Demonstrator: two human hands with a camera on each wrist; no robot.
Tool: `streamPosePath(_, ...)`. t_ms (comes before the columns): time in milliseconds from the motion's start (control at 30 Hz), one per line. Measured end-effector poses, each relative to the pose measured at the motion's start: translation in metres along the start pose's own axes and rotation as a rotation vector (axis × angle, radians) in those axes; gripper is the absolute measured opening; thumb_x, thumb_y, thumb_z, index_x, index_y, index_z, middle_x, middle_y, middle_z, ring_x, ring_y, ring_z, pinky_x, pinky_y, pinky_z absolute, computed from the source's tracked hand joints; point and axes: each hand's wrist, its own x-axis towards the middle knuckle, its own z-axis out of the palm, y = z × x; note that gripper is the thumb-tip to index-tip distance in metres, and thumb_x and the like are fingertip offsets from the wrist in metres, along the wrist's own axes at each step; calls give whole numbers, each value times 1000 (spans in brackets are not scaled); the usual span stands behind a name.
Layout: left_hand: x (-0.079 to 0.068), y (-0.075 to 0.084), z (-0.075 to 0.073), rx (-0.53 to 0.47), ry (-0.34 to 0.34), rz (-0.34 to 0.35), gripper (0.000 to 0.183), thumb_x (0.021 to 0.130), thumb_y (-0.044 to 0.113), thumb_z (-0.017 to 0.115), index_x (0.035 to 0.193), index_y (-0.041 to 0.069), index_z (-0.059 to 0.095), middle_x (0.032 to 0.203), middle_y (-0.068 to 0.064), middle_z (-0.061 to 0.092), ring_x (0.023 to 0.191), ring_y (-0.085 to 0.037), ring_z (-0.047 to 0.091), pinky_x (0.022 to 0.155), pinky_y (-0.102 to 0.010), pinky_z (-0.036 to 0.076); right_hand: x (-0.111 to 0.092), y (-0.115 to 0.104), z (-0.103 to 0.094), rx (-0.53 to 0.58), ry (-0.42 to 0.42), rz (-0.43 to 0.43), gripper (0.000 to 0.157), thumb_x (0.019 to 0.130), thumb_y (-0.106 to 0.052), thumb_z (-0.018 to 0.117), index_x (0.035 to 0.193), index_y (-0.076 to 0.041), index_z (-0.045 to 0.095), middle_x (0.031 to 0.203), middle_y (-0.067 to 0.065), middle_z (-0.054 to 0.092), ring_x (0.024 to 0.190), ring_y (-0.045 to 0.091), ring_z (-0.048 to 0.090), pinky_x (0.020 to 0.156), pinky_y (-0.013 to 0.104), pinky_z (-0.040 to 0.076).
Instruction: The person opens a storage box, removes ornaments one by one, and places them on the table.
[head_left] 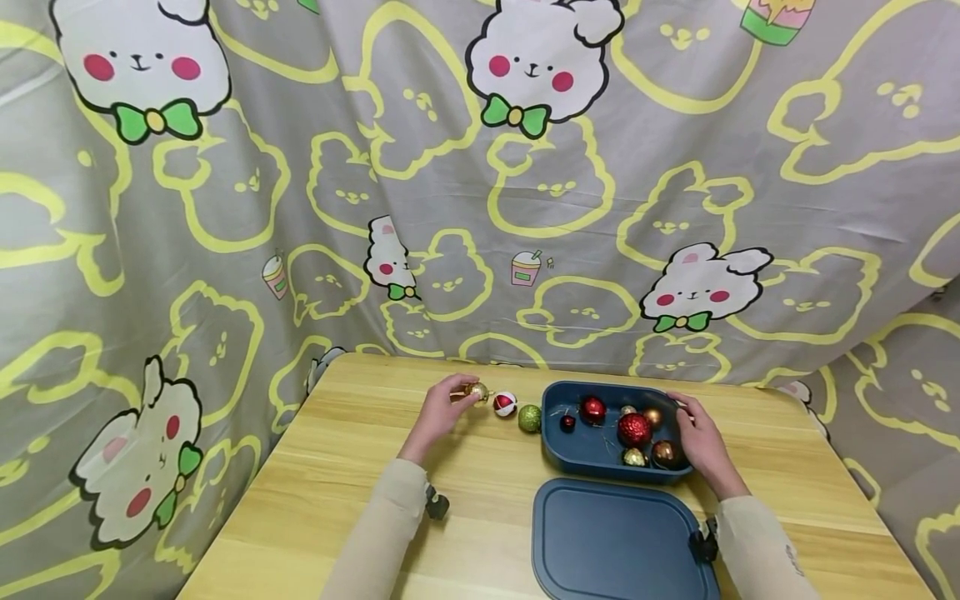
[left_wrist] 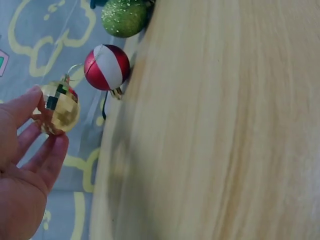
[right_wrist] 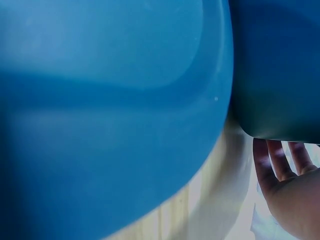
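My left hand (head_left: 444, 414) pinches a gold faceted bauble (left_wrist: 61, 107) between thumb and fingers, near the table's back edge. Just right of it lies a red-and-white bauble (head_left: 505, 404), then a glittery green bauble (head_left: 529, 418) beside the box. My right hand (head_left: 703, 442) holds the right end of a dark blue plastic box (head_left: 600, 471); in the right wrist view its fingers (right_wrist: 263, 162) lie against the outer wall. Inside the box are a large textured red bauble (head_left: 634, 429), a shiny red bauble (head_left: 592, 409), a brown bauble (head_left: 664, 453) and several smaller ones.
A flat blue lid (head_left: 622, 537) lies on the wooden table (head_left: 300, 500) in front of the box. Behind the table hangs a grey curtain (head_left: 450, 167) with rabbit prints. Black wrist cameras (head_left: 437, 503) sit on both sleeves.
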Motion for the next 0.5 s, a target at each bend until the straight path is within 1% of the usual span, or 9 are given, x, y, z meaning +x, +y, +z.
streamPosePath(133, -1, -4, 1, 20, -13, -10, 35, 96, 9, 73, 129, -2, 68, 127, -18, 69, 116, -35, 68, 101, -42, 58, 0, 0, -1, -6, 1, -4, 50, 115, -26, 23, 157, -2, 36, 145, 35, 42, 129, 50, 44, 100, 57, 40)
streamPosePath(300, -2, -7, 4, 38, -21, -45, 35, 96, 10, 74, 129, -2, 68, 127, -19, 70, 114, -36, 70, 98, -41, 60, 0, 0, 0, 10, -14, 5, 51, 115, -26, 23, 157, -1, 35, 146, 36, 41, 130, 51, 43, 103, 60, 40)
streamPosePath(500, -4, -10, 6, 42, -30, -64, 36, 96, 11, 74, 129, -2, 68, 128, -19, 70, 112, -37, 70, 92, -39, 62, 0, -1, 0, 9, -13, 16, 51, 115, -27, 23, 158, -2, 35, 145, 35, 41, 129, 51, 44, 102, 59, 41)
